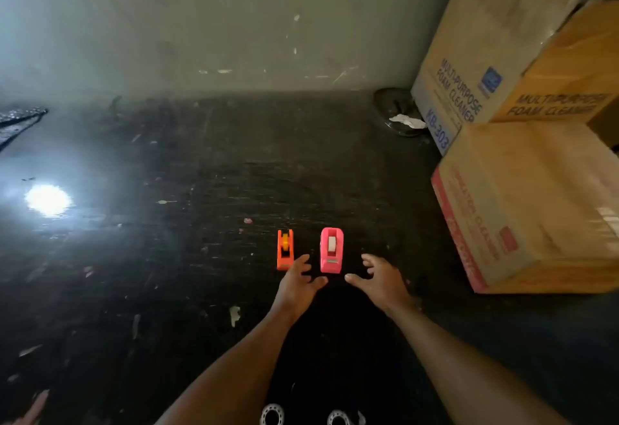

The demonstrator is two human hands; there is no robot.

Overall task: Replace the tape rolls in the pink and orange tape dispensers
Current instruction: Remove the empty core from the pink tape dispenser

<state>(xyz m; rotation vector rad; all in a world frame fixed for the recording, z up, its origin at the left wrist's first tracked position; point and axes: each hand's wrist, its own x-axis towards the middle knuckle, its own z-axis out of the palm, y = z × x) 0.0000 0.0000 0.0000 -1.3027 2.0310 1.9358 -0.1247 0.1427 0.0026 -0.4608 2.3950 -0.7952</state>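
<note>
Two tape dispensers stand side by side on a dark, scuffed surface. The orange tape dispenser (285, 250) on the left carries a yellow roll hub. To its right, the larger pink tape dispenser (331, 250) holds a pale roll. My left hand (298, 282) hovers just in front of the gap between them, fingers spread, its fingertips close to the orange one. To the near right of the pink dispenser is my right hand (378, 277), also spread and holding nothing. Two tape rolls (272, 414) (337, 417) show partly at the bottom edge.
Stacked cardboard boxes (522, 197) fill the right side. Behind them, a dark round dish (395, 113) with a white scrap sits by the grey wall (234, 22). A bright light glare (47, 199) marks the surface at left.
</note>
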